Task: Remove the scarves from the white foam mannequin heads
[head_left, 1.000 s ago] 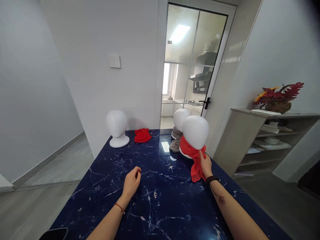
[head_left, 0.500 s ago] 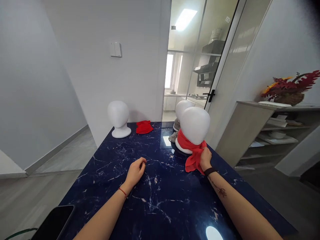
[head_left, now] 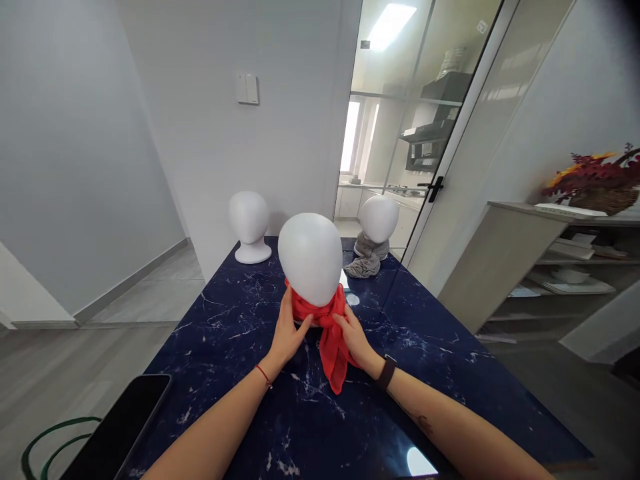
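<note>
In the head view, a white foam mannequin head (head_left: 310, 257) stands upright in front of me. A red scarf (head_left: 334, 353) is wrapped about its neck, with a tail hanging down the front onto the table. My left hand (head_left: 289, 330) grips the scarf at the left side of the neck, thumb at the front and fingers round the side. On the other side, my right hand (head_left: 356, 340) holds the scarf beside its gathered part, thumb on top. The head's base is mostly hidden behind the scarf and hands.
A bare mannequin head (head_left: 249, 220) stands at the back left. Another mannequin head (head_left: 379, 219) at the back right wears a grey scarf (head_left: 367, 265). A phone-like black device (head_left: 120, 427) with a green cable lies near left on the dark blue marbled table (head_left: 225, 340).
The head with the red scarf has moved left to the middle. My left hand has gone from the tabletop to its neck. The red cloth behind is now out of sight.
</note>
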`<state>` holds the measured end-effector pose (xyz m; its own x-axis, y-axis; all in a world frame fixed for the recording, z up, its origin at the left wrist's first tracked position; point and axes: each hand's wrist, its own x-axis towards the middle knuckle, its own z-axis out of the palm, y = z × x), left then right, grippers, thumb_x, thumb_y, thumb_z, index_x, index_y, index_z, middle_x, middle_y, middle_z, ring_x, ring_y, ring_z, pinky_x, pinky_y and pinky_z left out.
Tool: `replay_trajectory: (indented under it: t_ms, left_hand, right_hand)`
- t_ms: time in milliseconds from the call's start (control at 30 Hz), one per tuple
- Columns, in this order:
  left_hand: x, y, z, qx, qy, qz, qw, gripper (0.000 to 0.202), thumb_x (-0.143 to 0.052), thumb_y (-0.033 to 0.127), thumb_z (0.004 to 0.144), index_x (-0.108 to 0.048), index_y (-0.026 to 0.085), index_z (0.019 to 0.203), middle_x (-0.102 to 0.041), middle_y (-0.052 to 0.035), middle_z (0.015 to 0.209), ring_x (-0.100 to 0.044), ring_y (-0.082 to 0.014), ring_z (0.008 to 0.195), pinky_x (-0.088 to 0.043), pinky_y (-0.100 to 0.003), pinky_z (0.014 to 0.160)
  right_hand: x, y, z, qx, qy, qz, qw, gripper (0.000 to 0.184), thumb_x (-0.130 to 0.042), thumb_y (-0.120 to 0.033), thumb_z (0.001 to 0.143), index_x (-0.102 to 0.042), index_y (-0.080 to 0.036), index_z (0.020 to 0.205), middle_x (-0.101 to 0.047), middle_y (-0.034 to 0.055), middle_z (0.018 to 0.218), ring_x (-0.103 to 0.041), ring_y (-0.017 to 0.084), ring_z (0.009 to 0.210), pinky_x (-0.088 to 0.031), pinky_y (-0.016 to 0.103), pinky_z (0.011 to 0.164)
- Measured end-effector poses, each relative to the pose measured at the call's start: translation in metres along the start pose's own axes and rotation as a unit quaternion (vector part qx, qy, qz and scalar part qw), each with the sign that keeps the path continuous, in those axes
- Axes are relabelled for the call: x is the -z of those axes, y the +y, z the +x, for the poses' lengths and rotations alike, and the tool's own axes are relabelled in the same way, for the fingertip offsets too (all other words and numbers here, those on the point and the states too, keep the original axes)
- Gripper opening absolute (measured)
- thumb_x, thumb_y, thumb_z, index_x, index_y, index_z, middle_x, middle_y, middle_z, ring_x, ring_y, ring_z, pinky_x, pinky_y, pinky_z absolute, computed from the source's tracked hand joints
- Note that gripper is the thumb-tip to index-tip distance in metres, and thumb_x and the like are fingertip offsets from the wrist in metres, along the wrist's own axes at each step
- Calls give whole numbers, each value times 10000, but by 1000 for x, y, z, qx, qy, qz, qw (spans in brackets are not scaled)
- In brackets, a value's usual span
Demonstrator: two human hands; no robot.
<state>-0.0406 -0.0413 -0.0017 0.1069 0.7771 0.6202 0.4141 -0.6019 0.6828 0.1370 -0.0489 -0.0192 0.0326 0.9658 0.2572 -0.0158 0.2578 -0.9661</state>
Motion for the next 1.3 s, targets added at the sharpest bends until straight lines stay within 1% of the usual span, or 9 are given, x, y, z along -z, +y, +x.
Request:
replay_trajectory:
  t_ms: [100, 200, 300, 400, 533, 667, 900, 1133, 1300]
  left_hand:
    - [1, -3, 2, 5, 66, 54, 996, 655, -536, 285, 833, -229, 186, 1403, -329, -155, 1425, -313, -269, 1329, -281, -485, 1088]
    - [5, -1, 1, -24, 100, 143, 984, 350, -529, 258, 820, -486, 162, 1154, -510, -147, 1179, -480, -274, 1150, -401, -467, 976]
    - [8, 6, -1, -137, -109, 197, 965, 184, -427, 224, 866, -586, 199, 956, -608, -98, 949, -592, -215, 910, -479, -379, 842]
    - [5, 12, -4, -160, -233, 221, 933, 317, -365, 196, 885, -546, 230, 1143, -615, -100, 1096, -616, -197, 921, -503, -328, 795]
    - [-1, 13, -4, -113, -232, 259, 931, 442, -392, 168, 858, -431, 246, 1291, -579, -96, 1204, -633, -211, 918, -521, -309, 730]
    - [-3, 12, -4, -92, -220, 277, 931, 437, -415, 169, 848, -449, 223, 1281, -597, -108, 1167, -648, -216, 805, -511, -306, 636]
    - [-3, 11, -2, -91, -199, 327, 919, 359, -391, 177, 880, -524, 239, 1208, -607, -93, 1168, -646, -193, 761, -491, -315, 667]
    - [-2, 5, -1, -87, -170, 352, 916, 275, -425, 165, 868, -583, 219, 1087, -651, -83, 1063, -640, -196, 764, -462, -317, 663]
    - [1, 15, 3, -56, -183, 371, 908, 216, -417, 229, 891, -599, 208, 1007, -670, -55, 975, -635, -185, 724, -447, -306, 635]
  right_hand:
    - [-2, -4, -3, -31, -35, 47, 998, 310, -587, -320, 758, -604, -251, 1059, -628, 27, 1137, -553, 219, 1066, -412, 377, 961]
    - [-2, -9, -3, -74, -61, 114, 989, 308, -625, -326, 730, -622, -250, 1028, -652, 26, 1111, -584, 232, 1039, -444, 391, 931]
    - [-1, -13, -4, -95, -41, 142, 984, 294, -663, -355, 702, -636, -246, 973, -677, 26, 1057, -597, 236, 1025, -458, 386, 916]
    - [0, -14, -3, -115, -4, 163, 980, 277, -687, -357, 679, -642, -239, 925, -690, 26, 1022, -611, 230, 1003, -469, 372, 903]
    - [4, -13, 1, -136, 4, 177, 975, 274, -672, -351, 688, -633, -258, 944, -687, 8, 1037, -630, 221, 979, -487, 373, 878]
    - [10, -15, 7, -146, 13, 195, 970, 293, -691, -337, 664, -636, -260, 941, -686, 1, 1045, -633, 219, 958, -497, 367, 858]
    - [16, -17, 13, -121, -4, 165, 979, 308, -669, -367, 699, -632, -257, 984, -664, 6, 1110, -610, 219, 1007, -482, 361, 869]
    - [17, -23, 12, -171, 15, 188, 967, 150, -653, -288, 662, -613, -207, 782, -690, -1, 796, -616, 183, 718, -488, 312, 701]
    - [23, -23, 17, -171, 54, 216, 960, 129, -655, -263, 642, -616, -205, 750, -679, -20, 739, -601, 162, 673, -479, 276, 656]
